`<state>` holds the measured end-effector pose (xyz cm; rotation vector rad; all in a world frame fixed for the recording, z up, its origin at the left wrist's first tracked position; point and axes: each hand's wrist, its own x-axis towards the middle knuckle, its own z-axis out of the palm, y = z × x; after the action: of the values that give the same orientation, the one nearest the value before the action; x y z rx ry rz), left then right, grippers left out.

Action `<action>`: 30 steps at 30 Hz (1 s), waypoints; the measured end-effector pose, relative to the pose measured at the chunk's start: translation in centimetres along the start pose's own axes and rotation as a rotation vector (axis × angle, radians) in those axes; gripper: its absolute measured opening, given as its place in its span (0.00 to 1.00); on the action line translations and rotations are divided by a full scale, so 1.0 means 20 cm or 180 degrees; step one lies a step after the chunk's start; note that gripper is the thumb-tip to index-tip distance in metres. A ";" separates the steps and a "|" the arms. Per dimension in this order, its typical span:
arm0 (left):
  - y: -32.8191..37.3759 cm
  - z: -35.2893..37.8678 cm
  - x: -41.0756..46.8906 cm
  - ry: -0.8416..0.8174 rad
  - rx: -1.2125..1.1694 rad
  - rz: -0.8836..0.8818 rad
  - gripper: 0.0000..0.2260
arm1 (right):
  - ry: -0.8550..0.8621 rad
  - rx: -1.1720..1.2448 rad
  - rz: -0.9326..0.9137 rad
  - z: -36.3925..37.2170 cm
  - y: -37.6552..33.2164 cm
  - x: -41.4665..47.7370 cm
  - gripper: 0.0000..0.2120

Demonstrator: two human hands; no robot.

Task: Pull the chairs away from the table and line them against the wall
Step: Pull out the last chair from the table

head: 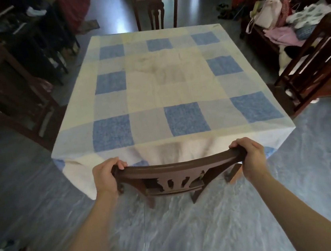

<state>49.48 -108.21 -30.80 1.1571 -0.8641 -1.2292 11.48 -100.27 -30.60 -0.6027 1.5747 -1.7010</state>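
1. While the person stands at the near end of the table (pixel 203 138), the near chair (pixel 172 167) sits with its seat tucked under the hanging hem of the checked tablecloth (pixel 156 89). Only its back and rear legs show.
2. Left hand (pixel 106 179): fingers curled over the left end of the curved top rail, gripping it firmly. Right hand (pixel 251 156): wrapped the same way round the right end.
3. Handling (judged): dark solid wood, rigid and probably fairly heavy. It should not flex or give under a pull.
4. Where to hold: the rail ends, above the back posts, look strongest. The pierced, carved splat below looks the weaker place to pull.
5. A grip spread this wide should keep the chair from twisting as it comes out.
6. Floor (pixel 174 234): glossy grey stone, so the legs would likely slide, perhaps with a scrape. The draped hem may catch on the seat and drag.
7. Far chair (pixel 156 7): stands at the opposite end, close against the table, with no hand on it.
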 end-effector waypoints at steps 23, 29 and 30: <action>-0.09 -0.52 -0.91 0.0011 0.0362 -0.0092 0.14 | 0.0321 0.0004 -0.0095 -0.52 0.08 -1.04 0.17; -0.11 -0.61 -1.14 0.0045 0.0198 -0.0301 0.14 | 0.0322 -0.0069 -0.0056 -0.63 0.09 -1.25 0.17; -0.12 -0.62 -1.16 0.0042 0.0215 -0.0307 0.14 | 0.0315 -0.0085 -0.0057 -0.63 0.09 -1.27 0.18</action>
<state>56.75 -83.10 -33.97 1.2721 -0.8538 -1.2775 18.08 -72.65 -30.62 -0.5550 1.6679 -1.7492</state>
